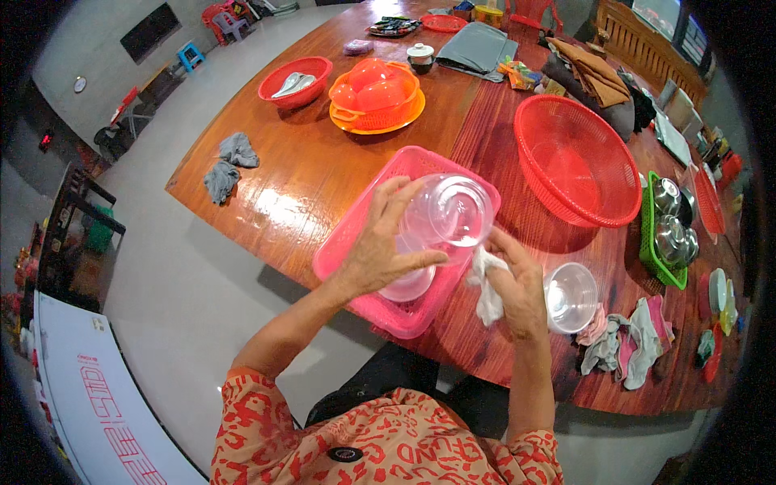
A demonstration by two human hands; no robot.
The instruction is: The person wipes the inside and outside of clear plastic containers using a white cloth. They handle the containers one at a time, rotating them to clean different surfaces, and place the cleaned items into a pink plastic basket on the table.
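Observation:
My left hand [373, 249] is closed on a clear plastic bowl [459, 208], thumb and fingers on its near-left side. The bowl is tilted above a pink plastic basket [398, 320], where another clear container [406, 287] partly shows. At the bowl's lower right, my right hand [521, 293] grips a white cloth [488, 301], its fingertips close to the rim. Just right of that hand, a second clear plastic bowl [571, 297] sits on the wooden table.
A big red basket [566, 162] stands beyond my right hand. Crumpled cloths [626, 343] lie near the front edge, by a green basket [656, 242] of metal bowls. Farther left are orange bowls [373, 93], a red basket [322, 73] and grey rags [229, 168].

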